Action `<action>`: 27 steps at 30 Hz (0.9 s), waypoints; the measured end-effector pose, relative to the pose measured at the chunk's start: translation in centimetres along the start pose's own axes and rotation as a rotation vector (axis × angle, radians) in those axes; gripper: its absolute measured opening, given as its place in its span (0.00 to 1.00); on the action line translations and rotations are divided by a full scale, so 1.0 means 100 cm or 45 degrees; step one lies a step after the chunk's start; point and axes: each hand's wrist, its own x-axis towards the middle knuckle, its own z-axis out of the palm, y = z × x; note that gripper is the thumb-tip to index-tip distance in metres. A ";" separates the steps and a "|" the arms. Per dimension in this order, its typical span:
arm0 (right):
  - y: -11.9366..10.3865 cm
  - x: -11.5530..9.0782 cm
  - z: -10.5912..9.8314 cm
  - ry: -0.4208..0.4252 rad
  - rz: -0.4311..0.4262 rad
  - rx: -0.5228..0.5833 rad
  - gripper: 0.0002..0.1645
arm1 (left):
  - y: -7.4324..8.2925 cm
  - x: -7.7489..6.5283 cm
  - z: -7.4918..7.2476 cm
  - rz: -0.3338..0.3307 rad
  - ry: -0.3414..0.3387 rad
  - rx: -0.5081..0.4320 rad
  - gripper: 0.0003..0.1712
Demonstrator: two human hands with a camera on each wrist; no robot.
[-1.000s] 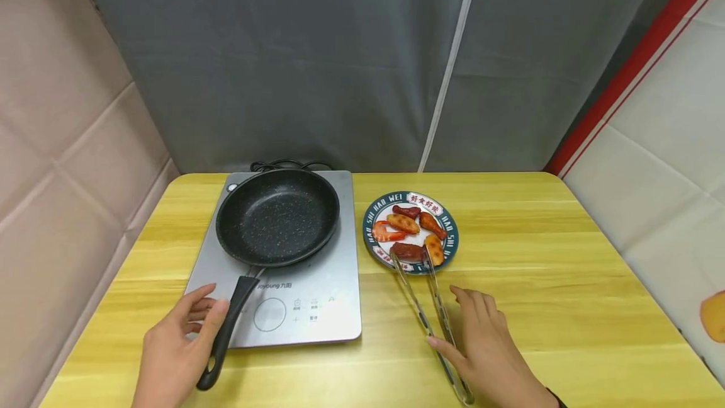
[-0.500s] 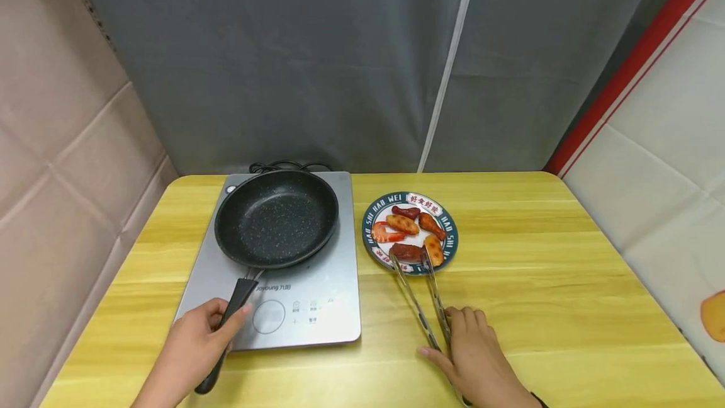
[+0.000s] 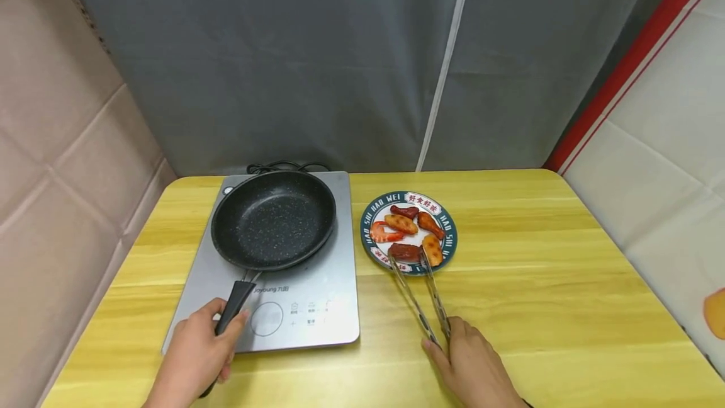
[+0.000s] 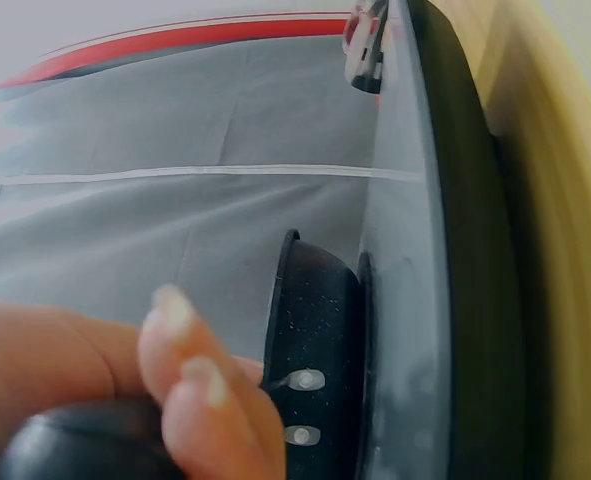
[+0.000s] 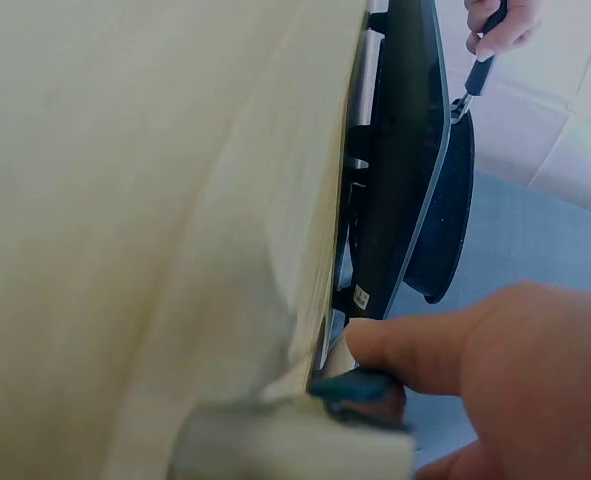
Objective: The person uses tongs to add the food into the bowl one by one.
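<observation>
My left hand [image 3: 195,354] grips the black handle [image 3: 233,307] of a speckled frying pan [image 3: 274,219]. The pan sits on a silver induction cooker [image 3: 334,307]. In the left wrist view, curled fingers [image 4: 215,410] lie by the handle's end. With my right hand [image 3: 472,361] I hold metal tongs [image 3: 415,305] between thumb and fingers. Their arms stand apart, with the tips at either end of a brown piece of meat [image 3: 404,252] on a round, green-rimmed plate [image 3: 449,232]. The right tip is also beside a chicken wing [image 3: 433,249]. Whether the tips touch the meat is unclear.
Also on the plate are a shrimp [image 3: 385,233], another wing [image 3: 400,225] and two drumsticks [image 3: 430,224]. A black cable [image 3: 283,165] lies behind the cooker. A grey curtain [image 3: 283,62] closes off the back of the wooden table [image 3: 544,269].
My left hand has closed around the pan handle, which it was beside before. My right hand has moved left and taken hold of the tongs. The pan and food have stayed put.
</observation>
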 end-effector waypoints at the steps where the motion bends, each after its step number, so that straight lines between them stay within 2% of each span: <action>1: 0.000 0.000 0.000 0.012 -0.008 0.016 0.29 | 0.000 0.000 0.000 -0.004 -0.004 -0.002 0.15; 9: 0.002 0.002 -0.002 0.265 -0.150 0.128 0.21 | -0.001 0.000 0.004 0.006 0.029 0.032 0.17; 15: 0.007 0.016 -0.018 0.401 -0.300 0.159 0.15 | -0.003 0.001 0.005 0.052 0.074 0.082 0.19; 21: 0.024 0.041 -0.044 0.450 -0.432 0.046 0.18 | -0.002 0.001 0.007 0.044 0.056 0.038 0.16; 24: 0.031 0.052 -0.057 0.430 -0.439 -0.001 0.18 | -0.002 0.001 0.009 0.046 0.057 0.026 0.15; 27: 0.033 0.060 -0.075 0.364 -0.409 -0.010 0.18 | 0.000 -0.001 0.005 0.030 0.063 0.057 0.17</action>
